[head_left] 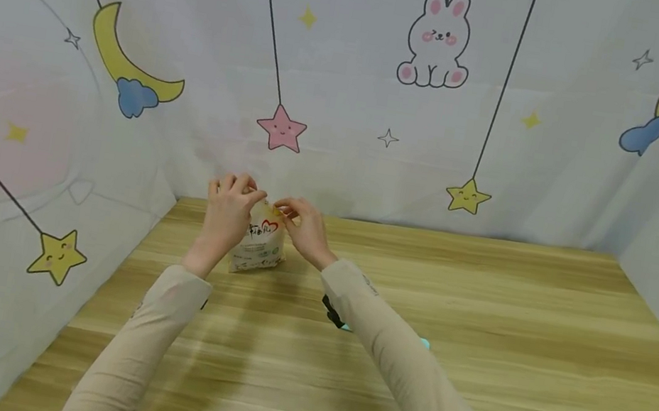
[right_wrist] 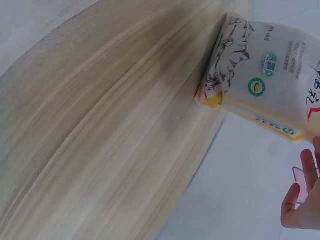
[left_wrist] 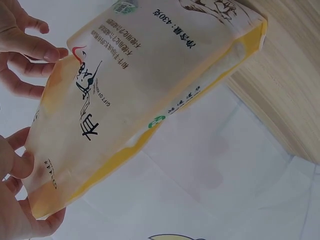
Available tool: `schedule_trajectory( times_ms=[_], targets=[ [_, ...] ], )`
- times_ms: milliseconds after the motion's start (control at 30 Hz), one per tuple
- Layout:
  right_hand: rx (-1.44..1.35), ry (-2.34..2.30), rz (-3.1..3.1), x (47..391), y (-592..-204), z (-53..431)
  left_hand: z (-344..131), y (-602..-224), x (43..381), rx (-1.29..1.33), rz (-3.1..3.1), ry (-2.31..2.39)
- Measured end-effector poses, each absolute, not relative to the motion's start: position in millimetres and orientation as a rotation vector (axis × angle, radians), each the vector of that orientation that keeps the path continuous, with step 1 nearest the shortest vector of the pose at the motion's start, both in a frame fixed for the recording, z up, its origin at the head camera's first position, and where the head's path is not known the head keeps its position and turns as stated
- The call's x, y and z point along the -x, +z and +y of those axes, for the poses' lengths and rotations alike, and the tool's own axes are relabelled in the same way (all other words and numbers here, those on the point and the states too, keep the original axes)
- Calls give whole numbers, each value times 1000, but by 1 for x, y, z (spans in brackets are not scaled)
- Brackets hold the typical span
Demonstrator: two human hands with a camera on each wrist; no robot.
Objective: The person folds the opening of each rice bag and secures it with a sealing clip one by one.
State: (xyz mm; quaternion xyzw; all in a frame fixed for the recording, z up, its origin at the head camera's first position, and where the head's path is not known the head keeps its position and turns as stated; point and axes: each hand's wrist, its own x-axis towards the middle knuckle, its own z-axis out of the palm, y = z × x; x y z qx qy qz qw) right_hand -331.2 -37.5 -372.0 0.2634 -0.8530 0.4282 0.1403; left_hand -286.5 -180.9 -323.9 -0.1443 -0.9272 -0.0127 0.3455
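Observation:
A cream plastic food bag [head_left: 259, 246] with yellow edges, dark lettering and a red heart stands at the back left of the table, its top upward. My left hand [head_left: 227, 214] pinches its upper left corner; the left wrist view shows thumb and fingers of this hand [left_wrist: 20, 200] on both faces of the bag [left_wrist: 125, 95]. At the upper right edge, my right hand [head_left: 303, 228] pinches the bag with its fingertips. The right wrist view has the right hand [right_wrist: 306, 200] only partly in frame, beside the bag [right_wrist: 270, 75]; its contact is cut off there.
The wood-grain table [head_left: 512, 321] ends at a white curtain [head_left: 349, 165] printed with stars, moons and a rabbit. Under my right forearm lies an item with a black part [head_left: 332, 311] and a light-blue part [head_left: 425, 343], mostly hidden by the sleeve.

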Motion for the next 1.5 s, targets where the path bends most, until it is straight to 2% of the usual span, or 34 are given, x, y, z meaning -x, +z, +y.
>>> schedule_trajectory(
  times_ms=[833,1500],
  targets=[
    [-850,835,-2409,325,-371,3,-183,-326,288,381,-2388,-77],
    [-1024,666,-2416,296,-366,30,-180,-327,288,354,-2401,-113]
  ],
)
